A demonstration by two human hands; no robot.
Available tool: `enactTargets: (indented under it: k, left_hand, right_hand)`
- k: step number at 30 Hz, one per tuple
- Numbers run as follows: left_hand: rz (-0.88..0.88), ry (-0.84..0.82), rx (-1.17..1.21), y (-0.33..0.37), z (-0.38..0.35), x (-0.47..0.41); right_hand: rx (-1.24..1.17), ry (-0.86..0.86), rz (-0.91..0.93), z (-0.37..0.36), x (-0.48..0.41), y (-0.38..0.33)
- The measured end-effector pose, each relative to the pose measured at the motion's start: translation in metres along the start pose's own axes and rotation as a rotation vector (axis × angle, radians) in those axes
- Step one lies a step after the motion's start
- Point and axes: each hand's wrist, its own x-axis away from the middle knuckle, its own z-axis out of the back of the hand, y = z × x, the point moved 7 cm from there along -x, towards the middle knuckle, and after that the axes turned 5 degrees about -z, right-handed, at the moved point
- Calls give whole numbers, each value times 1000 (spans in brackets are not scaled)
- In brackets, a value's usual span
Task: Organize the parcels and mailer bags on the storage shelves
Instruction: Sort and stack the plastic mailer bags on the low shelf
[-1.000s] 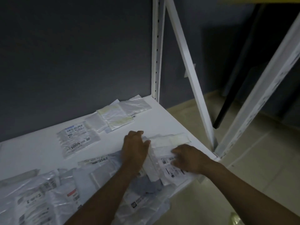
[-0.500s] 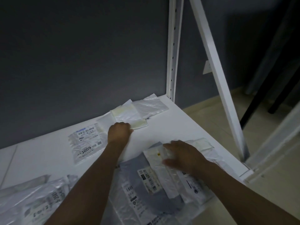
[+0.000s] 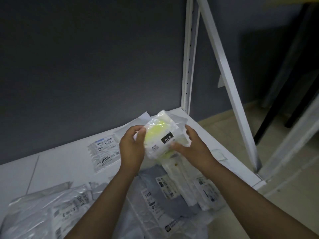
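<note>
Both hands' grip around clear parcel, above shelf.

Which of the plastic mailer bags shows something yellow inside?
The clear bag with yellow contents and a black label, held above the shelf by the left hand and right hand. The others lie flat, white or grey.

We see bare shelf at left behind the 3005-labelled bag. Heaped mailer bags crowd the front edge, and the white upright and diagonal brace block the right corner.
</note>
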Motion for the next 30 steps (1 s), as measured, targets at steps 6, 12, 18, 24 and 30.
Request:
enactTargets:
  k: [6, 12, 18, 24, 30]
  left_hand:
    - [69, -161, 64, 19, -15, 31]
    - [-1, -412, -180, 28, -41, 44]
    - [358, -155, 402, 24, -58, 83]
    - [581, -387, 486, 11, -98, 135]
    - [363, -410, 42, -26, -90, 101]
  right_hand:
    - [-14, -3, -127, 30, 30, 14]
    - [94, 16, -80, 75, 44, 26]
    - [-451, 150, -392, 83, 64, 65]
    - [-858, 15, -404, 59, 63, 64]
    - [14, 349, -395, 120, 45, 97]
